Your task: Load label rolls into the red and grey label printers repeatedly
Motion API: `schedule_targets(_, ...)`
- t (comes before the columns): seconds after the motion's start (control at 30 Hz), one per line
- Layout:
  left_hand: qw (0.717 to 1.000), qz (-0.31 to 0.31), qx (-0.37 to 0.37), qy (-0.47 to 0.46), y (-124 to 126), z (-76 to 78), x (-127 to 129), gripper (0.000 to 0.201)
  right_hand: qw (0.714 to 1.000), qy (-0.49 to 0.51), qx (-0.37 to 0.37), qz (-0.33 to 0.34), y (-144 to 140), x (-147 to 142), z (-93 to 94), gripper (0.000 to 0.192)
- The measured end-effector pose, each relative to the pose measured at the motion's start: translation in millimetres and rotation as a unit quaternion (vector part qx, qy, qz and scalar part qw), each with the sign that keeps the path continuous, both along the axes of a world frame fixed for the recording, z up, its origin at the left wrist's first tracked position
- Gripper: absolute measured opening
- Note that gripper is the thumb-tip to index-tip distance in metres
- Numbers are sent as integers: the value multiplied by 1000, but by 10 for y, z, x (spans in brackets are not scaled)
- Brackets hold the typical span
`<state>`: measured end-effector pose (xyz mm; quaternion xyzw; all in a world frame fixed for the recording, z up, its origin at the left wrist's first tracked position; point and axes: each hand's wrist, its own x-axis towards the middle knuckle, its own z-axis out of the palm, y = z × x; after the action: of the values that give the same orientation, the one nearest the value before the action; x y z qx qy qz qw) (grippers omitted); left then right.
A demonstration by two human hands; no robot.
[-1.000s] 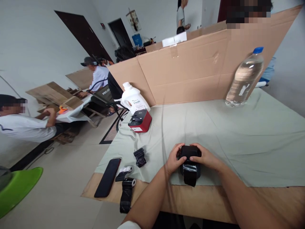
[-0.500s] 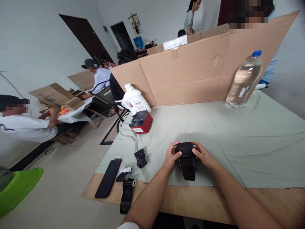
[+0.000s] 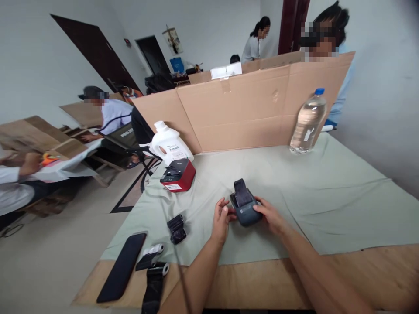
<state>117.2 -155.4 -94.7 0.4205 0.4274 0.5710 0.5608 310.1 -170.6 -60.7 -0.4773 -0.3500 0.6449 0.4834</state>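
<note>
Device: small dark printer (image 3: pixel 245 208), resting on the cloth-covered table (image 3: pixel 327 196), near its front edge.
Orientation: long axis front-to-back, slightly angled; black strip at far end, standing upward.
Left hand (image 3: pixel 221 216): fingers curled against left side of device.
Right hand (image 3: pixel 270 215): fingers wrapped on right side.
Nearby left: red printer (image 3: pixel 178 175), white jug (image 3: pixel 170 142), black rolls (image 3: pixel 176 228), phone (image 3: pixel 121 266).
Far right: water bottle (image 3: pixel 308 122), upright against cardboard wall (image 3: pixel 248 109).
</note>
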Motion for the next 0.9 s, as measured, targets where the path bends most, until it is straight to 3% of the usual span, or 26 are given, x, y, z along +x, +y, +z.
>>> schedule_targets(0.1,999,-31,-29,4,4,8,0,45,993,-46,-15,-110,282,397,90,41)
schedule_targets(0.27,994,-58,-41,78,-15,60,33,36,962,-138,-31,-233,755,1459,219,30)
schedule_targets(0.4,994,-55,-34,90,-29,85,77,32,924,-230,-49,-301,861,2132,234,28)
schedule_targets(0.5,993,-60,-38,94,-29,100,91,30,885,-313,-54,-339,828,2387,236,31)
schedule_targets(0.63,992,-62,-42,104,-48,128,101,27,828,-429,-50,-358,786,2414,296,39)
schedule_targets(0.73,990,-62,-34,121,-95,71,136,22,798,-487,-11,-356,725,2176,253,51)
schedule_targets(0.8,986,-61,-20,153,-105,-6,165,18,782,-530,57,-323,610,1926,112,52)
schedule_targets(0.9,967,-116,-2,227,11,-23,128,10,687,-654,270,-166,305,1550,-217,48)
